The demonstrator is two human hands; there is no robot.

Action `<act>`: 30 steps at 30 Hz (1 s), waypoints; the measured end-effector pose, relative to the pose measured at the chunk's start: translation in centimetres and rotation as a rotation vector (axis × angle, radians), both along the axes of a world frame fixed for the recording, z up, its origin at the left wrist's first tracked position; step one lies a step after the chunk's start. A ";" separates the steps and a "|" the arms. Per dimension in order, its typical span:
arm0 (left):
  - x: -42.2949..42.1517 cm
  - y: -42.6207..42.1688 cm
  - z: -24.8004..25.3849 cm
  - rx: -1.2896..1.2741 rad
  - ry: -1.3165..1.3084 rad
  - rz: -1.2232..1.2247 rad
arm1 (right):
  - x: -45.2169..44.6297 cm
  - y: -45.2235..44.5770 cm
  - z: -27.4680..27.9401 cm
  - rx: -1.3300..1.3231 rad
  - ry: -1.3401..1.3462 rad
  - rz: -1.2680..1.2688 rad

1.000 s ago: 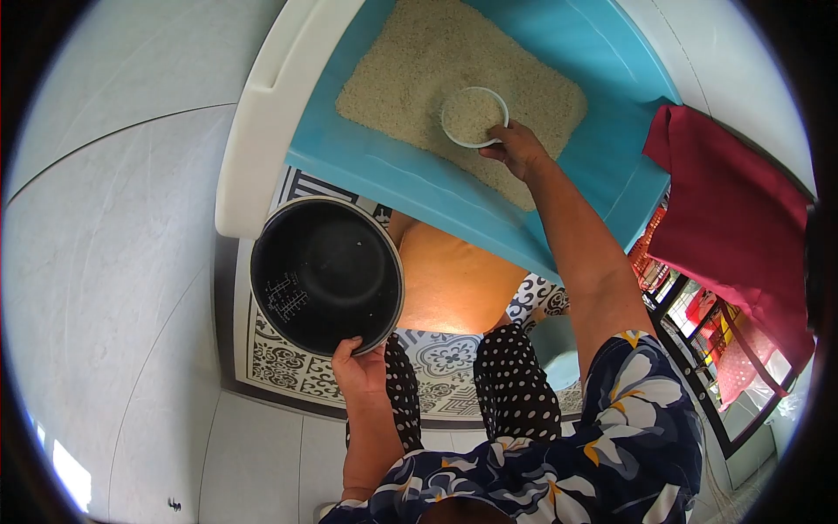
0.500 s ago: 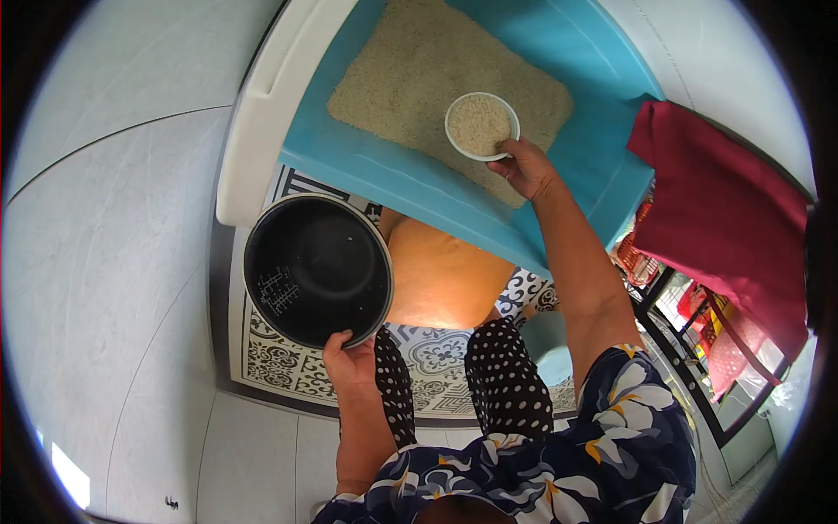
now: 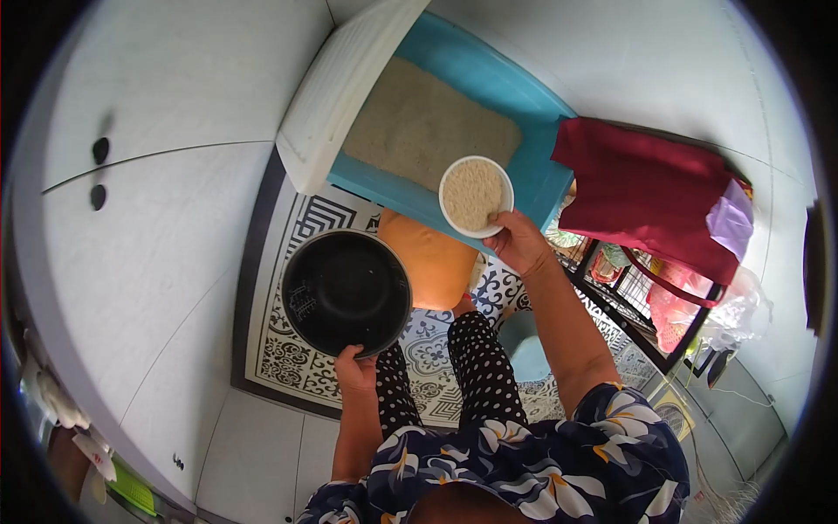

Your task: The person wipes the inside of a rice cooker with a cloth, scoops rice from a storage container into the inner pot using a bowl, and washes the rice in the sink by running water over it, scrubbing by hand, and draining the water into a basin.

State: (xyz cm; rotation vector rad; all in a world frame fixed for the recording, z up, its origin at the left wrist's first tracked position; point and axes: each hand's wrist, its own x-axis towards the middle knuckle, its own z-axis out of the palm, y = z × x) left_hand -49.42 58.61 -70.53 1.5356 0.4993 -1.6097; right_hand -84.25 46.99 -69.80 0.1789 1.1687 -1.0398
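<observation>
rice (image 3: 472, 190) in cup (image 3: 471, 233); pot (image 3: 347, 293) left of cup; bin (image 3: 537, 173) beyond pot; cloth (image 3: 646, 192) right of bin.

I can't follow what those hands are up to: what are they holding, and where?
The left hand holds a black pot by its near rim; the right hand, a cup of rice by its rim.

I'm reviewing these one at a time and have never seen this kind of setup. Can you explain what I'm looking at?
There is no machine here: a person works with two bare hands. All three pictures come from one camera worn on the head, looking forward and down; the last is the present moment. The left hand grips the rim of a black-lined pot. The right hand holds a white cup filled with what looks like rice. Beyond it, a blue bin holds more of the grain. A patterned mat lies below, with dark red cloth off to the right.
</observation>
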 end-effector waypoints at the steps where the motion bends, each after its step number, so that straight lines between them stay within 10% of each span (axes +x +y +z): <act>1: -0.6 -0.3 1.3 0.030 -0.039 -0.006 | 0.4 0.1 1.2 -0.003 -0.085 -0.068; 6: 1.2 2.0 1.8 0.071 -0.072 -0.115 | -0.4 -0.4 0.1 0.003 -0.039 -0.074; 24: 0.7 3.1 -4.2 0.257 0.042 -0.086 | 1.2 -11.0 -33.4 0.028 1.029 0.629; 30: 0.8 3.1 -4.9 0.246 0.032 -0.139 | 4.1 -11.1 -31.1 0.037 0.556 0.710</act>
